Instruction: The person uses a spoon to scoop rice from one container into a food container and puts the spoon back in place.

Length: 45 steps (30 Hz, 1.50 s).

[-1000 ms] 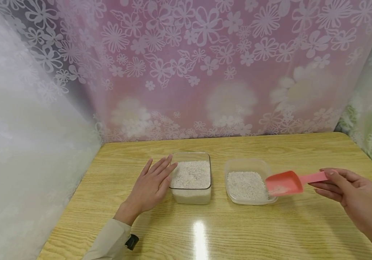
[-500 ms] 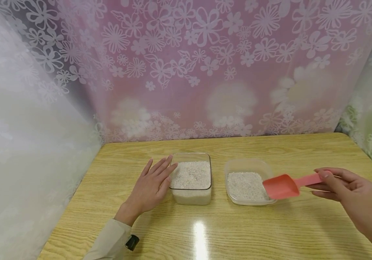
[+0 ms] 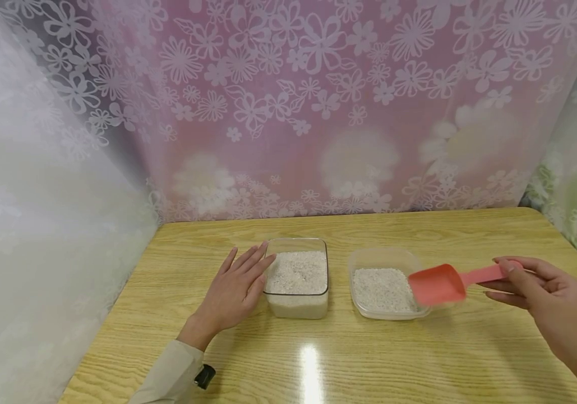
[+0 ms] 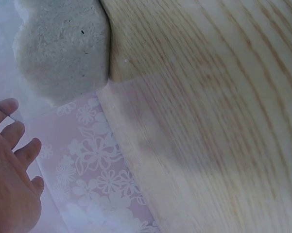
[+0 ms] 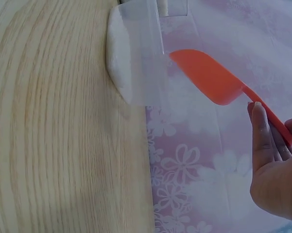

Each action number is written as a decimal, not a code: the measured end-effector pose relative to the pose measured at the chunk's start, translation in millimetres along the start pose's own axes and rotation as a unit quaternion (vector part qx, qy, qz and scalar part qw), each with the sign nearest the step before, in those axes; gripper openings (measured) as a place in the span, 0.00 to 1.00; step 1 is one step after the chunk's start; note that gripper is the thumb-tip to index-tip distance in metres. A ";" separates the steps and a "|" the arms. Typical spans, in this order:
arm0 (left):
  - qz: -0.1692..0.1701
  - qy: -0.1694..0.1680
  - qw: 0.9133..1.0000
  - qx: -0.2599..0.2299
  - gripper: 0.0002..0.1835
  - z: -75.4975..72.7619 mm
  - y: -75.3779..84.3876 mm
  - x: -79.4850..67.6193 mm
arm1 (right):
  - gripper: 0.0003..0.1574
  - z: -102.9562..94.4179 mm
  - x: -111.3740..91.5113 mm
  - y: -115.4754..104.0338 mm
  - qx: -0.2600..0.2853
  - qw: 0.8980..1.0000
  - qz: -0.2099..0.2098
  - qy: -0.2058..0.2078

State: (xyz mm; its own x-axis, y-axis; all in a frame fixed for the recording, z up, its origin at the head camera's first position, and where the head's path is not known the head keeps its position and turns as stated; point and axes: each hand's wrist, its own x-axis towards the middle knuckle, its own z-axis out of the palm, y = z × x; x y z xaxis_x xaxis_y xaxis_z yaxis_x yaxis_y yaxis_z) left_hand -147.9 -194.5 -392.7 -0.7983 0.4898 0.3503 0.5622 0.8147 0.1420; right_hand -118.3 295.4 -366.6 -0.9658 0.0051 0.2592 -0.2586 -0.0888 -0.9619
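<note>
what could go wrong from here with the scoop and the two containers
1. The scoop hangs partly beyond the right rim of the plastic tub, so anything in it could drop onto the table; blur hides whether it is empty.
2. The right hand grips the handle near its end, so the scoop might twist.
3. The left hand is at the glass container, so neither steadies the plastic tub; a bump could shift it.

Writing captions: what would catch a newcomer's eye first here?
The red scoop, held by the right hand at the plastic tub's right side. Next, the pale grain in that tub and the glass tub left of it, which the left hand touches. Behind the table, a pink flowered curtain.
</note>
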 end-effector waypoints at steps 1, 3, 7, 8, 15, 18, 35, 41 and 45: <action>0.000 -0.001 1.000 0.001 0.24 -0.1 -0.1 0.0 | 0.13 -0.2 0.5 0.4 0.011 1.000 0.002 0.002; 0.000 -0.002 1.000 0.004 0.24 -0.1 -0.5 -0.1 | 0.13 -0.3 2.1 1.1 0.037 0.999 0.006 0.006; 0.000 -0.002 1.000 0.009 0.24 0.1 -1.1 -0.4 | 0.13 0.7 6.0 1.2 0.114 0.993 0.024 0.008; 0.000 -0.002 1.000 0.009 0.24 0.0 -1.0 -0.4 | 0.13 1.3 7.0 1.3 0.137 0.990 0.029 0.009; 0.006 0.002 1.000 0.013 0.24 -0.4 -0.7 0.1 | 0.15 9.4 14.3 4.2 0.259 0.965 0.037 -0.026; 0.009 0.005 1.000 0.014 0.24 -0.6 -0.8 0.3 | 0.16 15.0 17.8 6.0 0.288 0.956 0.046 -0.042; 0.013 0.004 1.000 0.027 0.24 -1.0 -1.9 1.9 | 0.18 63.5 34.0 14.4 0.359 0.925 0.075 -0.101; 0.013 0.005 0.999 0.033 0.24 -3.0 -1.2 1.9 | 0.15 85.0 38.4 15.8 0.345 0.929 0.082 -0.107; 0.015 0.003 0.999 0.039 0.24 -4.2 -1.0 1.6 | 0.13 101.0 40.3 15.3 0.320 0.937 0.096 -0.105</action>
State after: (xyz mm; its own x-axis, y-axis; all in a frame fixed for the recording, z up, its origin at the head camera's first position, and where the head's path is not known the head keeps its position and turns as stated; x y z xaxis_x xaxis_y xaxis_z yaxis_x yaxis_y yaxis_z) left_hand -148.9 -195.9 -388.5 -0.7795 0.5132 0.3592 0.5678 0.8211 0.0591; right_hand -159.4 193.6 -362.0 -0.9511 -0.2625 0.1629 0.0481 -0.6467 -0.7613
